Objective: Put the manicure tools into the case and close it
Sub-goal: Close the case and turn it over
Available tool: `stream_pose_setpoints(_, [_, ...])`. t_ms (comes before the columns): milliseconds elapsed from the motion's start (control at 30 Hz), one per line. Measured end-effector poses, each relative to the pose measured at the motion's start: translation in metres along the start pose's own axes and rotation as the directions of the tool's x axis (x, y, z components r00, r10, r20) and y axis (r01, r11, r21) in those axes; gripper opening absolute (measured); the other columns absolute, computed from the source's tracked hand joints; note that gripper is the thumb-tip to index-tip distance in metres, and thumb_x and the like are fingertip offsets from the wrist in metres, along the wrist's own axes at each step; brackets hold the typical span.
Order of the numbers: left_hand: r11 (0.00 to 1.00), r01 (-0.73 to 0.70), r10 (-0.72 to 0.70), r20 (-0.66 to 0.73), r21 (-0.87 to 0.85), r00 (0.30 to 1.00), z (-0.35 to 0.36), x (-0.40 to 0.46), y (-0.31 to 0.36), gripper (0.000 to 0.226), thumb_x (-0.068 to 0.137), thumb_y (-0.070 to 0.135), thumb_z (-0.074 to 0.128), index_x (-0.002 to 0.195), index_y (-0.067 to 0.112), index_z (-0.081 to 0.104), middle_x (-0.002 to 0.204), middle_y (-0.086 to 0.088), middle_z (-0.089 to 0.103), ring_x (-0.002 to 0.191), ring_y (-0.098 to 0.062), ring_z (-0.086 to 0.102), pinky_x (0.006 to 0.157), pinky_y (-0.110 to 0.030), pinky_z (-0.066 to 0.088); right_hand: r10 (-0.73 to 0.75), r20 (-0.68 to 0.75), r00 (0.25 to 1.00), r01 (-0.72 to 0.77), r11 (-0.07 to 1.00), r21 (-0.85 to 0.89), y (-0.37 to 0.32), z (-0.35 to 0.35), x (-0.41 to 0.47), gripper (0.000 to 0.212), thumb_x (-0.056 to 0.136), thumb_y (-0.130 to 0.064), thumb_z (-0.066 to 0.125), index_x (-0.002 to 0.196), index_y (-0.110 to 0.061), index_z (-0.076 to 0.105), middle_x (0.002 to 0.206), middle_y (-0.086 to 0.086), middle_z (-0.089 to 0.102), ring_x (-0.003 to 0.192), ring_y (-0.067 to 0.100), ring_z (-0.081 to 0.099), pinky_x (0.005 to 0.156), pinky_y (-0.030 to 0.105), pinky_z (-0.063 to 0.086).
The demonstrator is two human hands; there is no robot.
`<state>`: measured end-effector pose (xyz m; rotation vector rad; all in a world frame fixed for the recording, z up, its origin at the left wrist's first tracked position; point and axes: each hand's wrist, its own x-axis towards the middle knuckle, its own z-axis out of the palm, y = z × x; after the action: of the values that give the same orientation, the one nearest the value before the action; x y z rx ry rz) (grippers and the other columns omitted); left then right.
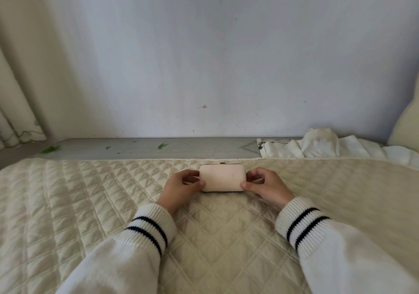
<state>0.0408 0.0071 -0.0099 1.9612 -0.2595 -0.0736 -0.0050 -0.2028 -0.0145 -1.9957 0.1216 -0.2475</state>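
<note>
A small cream case (222, 178) with a dark rim lies closed on the quilted bedcover (90, 203), a small metal clasp showing at its far edge. My left hand (184, 186) grips its left end, thumb on the lid's near corner. My right hand (264, 186) grips the right end the same way. No manicure tools are visible; anything inside the case is hidden.
A grey ledge (158, 148) runs along the wall behind the bedcover, with bits of green debris. Crumpled white cloth (317, 145) lies at the back right, a pillow (405, 126) at the far right, a curtain (15, 89) at the left.
</note>
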Motion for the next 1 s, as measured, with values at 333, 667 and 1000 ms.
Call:
stream_pose_setpoints(333, [0.993, -0.118, 0.118, -0.013, -0.022, 0.993, -0.005, -0.005, -0.001, 0.023, 0.073, 0.015, 0.071, 0.091, 0.026, 0.060, 0.091, 0.008, 0.067, 0.078, -0.017, 0.063, 0.076, -0.026, 0.048, -0.131, -0.057, 0.990, 0.134, 0.989, 0.055, 0.002, 0.002, -0.007, 0.028, 0.069, -0.005, 0.074, 0.082, -0.023, 0.057, 0.084, -0.003, 0.062, 0.064, 0.010, 0.051, 0.069, 0.024, 0.046])
stream_pose_setpoints(667, [0.984, -0.179, 0.180, 0.048, -0.020, 0.983, -0.010, -0.008, -0.001, 0.027, 0.073, 0.011, 0.071, 0.087, 0.031, 0.057, 0.090, 0.010, 0.064, 0.070, -0.010, 0.059, 0.071, -0.019, 0.048, -0.239, -0.060, 0.969, 0.236, 0.971, -0.049, -0.002, 0.001, -0.016, 0.032, 0.071, -0.011, 0.073, 0.078, -0.035, 0.054, 0.083, -0.010, 0.062, 0.067, 0.012, 0.054, 0.069, 0.022, 0.047])
stream_pose_setpoints(1000, [0.979, -0.196, 0.200, 0.065, -0.061, 0.978, -0.014, -0.010, -0.002, 0.023, 0.073, 0.013, 0.072, 0.085, 0.028, 0.059, 0.090, 0.005, 0.066, 0.077, -0.011, 0.063, 0.072, -0.018, 0.047, -0.313, -0.067, 0.947, 0.305, 0.946, -0.106, -0.003, -0.002, -0.021, 0.031, 0.072, -0.015, 0.072, 0.080, -0.040, 0.055, 0.085, -0.010, 0.065, 0.065, 0.012, 0.058, 0.059, 0.011, 0.044])
